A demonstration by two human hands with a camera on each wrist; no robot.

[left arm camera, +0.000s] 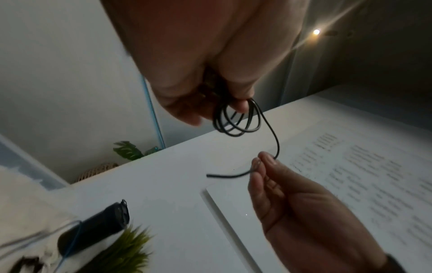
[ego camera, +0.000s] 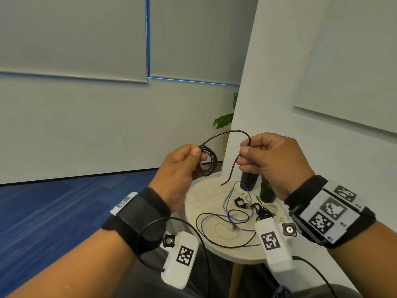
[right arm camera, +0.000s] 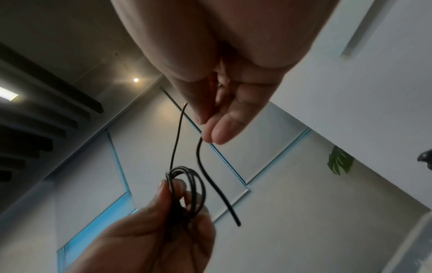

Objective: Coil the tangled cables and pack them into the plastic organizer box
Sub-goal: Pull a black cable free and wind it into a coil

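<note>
My left hand (ego camera: 189,160) pinches a small coil of thin black cable (ego camera: 209,162) between thumb and fingers, held up in the air above the round table (ego camera: 236,252). From the coil the cable arcs over to my right hand (ego camera: 253,153), which pinches it near its loose end (ego camera: 228,178). The left wrist view shows the coil (left arm camera: 236,120) hanging from my fingertips (left arm camera: 240,105). In the right wrist view the tail (right arm camera: 219,192) hangs free below my fingertips (right arm camera: 222,133). No organizer box is in view.
On the table lie a blue cable (ego camera: 231,196), a loose black cable loop (ego camera: 225,244), a whitish cable (ego camera: 271,206) and small black tangles (ego camera: 261,210). A black cylinder (ego camera: 249,180) and a small plant (ego camera: 266,190) stand at the back. A white wall rises right behind.
</note>
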